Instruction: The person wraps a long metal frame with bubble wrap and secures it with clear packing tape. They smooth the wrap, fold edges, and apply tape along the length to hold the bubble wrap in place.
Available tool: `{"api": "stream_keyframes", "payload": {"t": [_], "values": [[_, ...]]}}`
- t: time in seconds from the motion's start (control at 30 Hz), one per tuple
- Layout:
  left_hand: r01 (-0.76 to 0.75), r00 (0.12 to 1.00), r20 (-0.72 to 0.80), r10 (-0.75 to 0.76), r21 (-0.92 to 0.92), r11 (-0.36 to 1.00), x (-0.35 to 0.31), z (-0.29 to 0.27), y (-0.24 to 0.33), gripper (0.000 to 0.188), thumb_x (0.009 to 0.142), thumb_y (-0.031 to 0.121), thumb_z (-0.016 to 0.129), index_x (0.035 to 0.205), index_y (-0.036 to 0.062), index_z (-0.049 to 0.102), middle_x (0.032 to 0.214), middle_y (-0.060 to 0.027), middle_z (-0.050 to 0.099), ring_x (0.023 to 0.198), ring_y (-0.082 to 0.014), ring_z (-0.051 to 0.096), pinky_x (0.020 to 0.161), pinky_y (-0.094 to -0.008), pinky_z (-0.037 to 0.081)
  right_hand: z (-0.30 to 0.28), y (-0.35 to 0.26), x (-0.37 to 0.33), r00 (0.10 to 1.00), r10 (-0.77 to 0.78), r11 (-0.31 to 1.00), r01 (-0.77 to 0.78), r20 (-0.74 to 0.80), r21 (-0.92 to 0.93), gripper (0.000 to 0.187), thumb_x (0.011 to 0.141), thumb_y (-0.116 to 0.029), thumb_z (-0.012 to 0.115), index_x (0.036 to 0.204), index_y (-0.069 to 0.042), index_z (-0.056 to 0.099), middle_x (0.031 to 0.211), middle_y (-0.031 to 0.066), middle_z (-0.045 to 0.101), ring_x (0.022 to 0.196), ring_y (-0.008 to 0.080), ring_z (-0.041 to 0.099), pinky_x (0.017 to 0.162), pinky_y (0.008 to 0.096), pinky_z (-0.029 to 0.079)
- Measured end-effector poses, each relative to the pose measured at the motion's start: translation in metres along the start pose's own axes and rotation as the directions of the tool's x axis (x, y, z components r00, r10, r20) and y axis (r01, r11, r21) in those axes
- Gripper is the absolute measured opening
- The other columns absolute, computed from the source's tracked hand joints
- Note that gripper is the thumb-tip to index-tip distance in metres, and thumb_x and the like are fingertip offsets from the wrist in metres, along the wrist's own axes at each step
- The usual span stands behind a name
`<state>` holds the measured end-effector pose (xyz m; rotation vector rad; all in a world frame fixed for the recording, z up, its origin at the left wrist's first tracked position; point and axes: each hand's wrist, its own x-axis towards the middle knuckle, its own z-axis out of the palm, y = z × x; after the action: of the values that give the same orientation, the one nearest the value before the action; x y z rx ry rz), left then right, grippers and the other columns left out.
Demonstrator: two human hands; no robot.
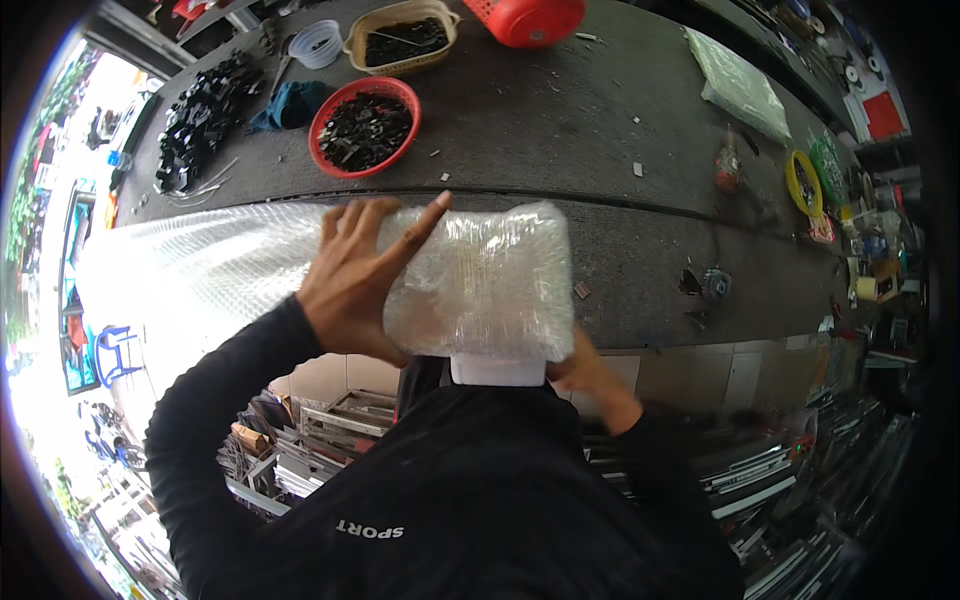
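Observation:
A long bundle in clear bubble wrap [220, 245] lies along the near side of the table, its right end covered in shiny clear stretch film [490, 275]. My left hand [360, 265] spans the bundle, fingers over the far side and thumb toward me, the index finger stretched out. From under the film's near edge, close to my body, a smooth white block-like piece [498, 370] sticks out; its kind is unclear. My right hand [590, 375] is at the bundle's near right corner, smeared by motion, its fingertips hidden behind the film.
Toward the far left are a red basket of small dark parts [365, 127], a tan basket [405, 45], a clear tub [316, 45] and a heap of black pieces [205, 115]. A plastic-wrapped packet [738, 85] and yellow tape ring [803, 184] lie right. Metal profiles [750, 470] are stacked below.

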<state>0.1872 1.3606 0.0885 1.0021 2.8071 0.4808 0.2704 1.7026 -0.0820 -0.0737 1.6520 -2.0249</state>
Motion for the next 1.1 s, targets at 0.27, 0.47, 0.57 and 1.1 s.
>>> {"api": "stream_keyframes", "payload": {"t": [0.27, 0.47, 0.57, 1.1], "values": [[0.04, 0.997, 0.065, -0.04, -0.008, 0.999, -0.008, 0.056, 0.002, 0.169, 0.038, 0.054, 0.106, 0.186, 0.0315, 0.027, 0.15, -0.0325, 0.052, 0.143, -0.0522, 0.051, 0.123, -0.0713, 0.032, 0.019, 0.045, -0.017, 0.975, 0.165, 0.969, -0.189, -0.15, -0.161, 0.038, 0.104, -0.008, 0.082, 0.14, 0.001, 0.075, 0.129, 0.0152, 0.083, 0.121, 0.0235, 0.079, 0.104, 0.0391, 0.063], [0.039, 0.998, -0.045, -0.039, -0.001, 0.999, -0.007, 0.014, -0.002, 0.168, 0.037, 0.051, 0.105, 0.186, 0.0283, 0.029, 0.15, -0.0324, 0.053, 0.144, -0.0518, 0.051, 0.124, -0.0666, 0.032, 0.021, 0.017, -0.042, 0.989, 0.135, 0.985, -0.141, -0.061, -0.101, 0.042, 0.098, -0.009, 0.088, 0.136, 0.0, 0.074, 0.133, 0.0138, 0.081, 0.121, 0.0221, 0.078, 0.102, 0.0376, 0.064], [0.053, 0.998, -0.022, -0.052, 0.029, 0.998, 0.006, 0.028, -0.01, 0.171, 0.037, 0.052, 0.105, 0.186, 0.0278, 0.025, 0.151, -0.0331, 0.053, 0.145, -0.051, 0.05, 0.122, -0.0666, 0.033, 0.032, -0.011, -0.054, 0.985, 0.165, 0.984, -0.16, -0.055, 0.079, 0.071, 0.096, -0.004, 0.089, 0.158, -0.003, 0.055, 0.119, 0.0143, 0.082, 0.111, 0.0231, 0.081, 0.097, 0.0374, 0.064], [0.026, 1.0, 0.003, -0.026, 0.089, 0.996, -0.003, 0.113, -0.021, 0.163, 0.039, 0.058, 0.107, 0.18, 0.0124, 0.038, 0.153, -0.0312, 0.051, 0.143, -0.0505, 0.05, 0.126, -0.0676, 0.029, 0.018, -0.126, 0.111, 0.768, -0.573, 0.478, 0.597, 0.286, -0.645, 0.034, 0.081, -0.003, 0.087, 0.115, -0.002, 0.083, 0.109, 0.0187, 0.084, 0.1, 0.0359, 0.083, 0.09, 0.0459, 0.065]]}}
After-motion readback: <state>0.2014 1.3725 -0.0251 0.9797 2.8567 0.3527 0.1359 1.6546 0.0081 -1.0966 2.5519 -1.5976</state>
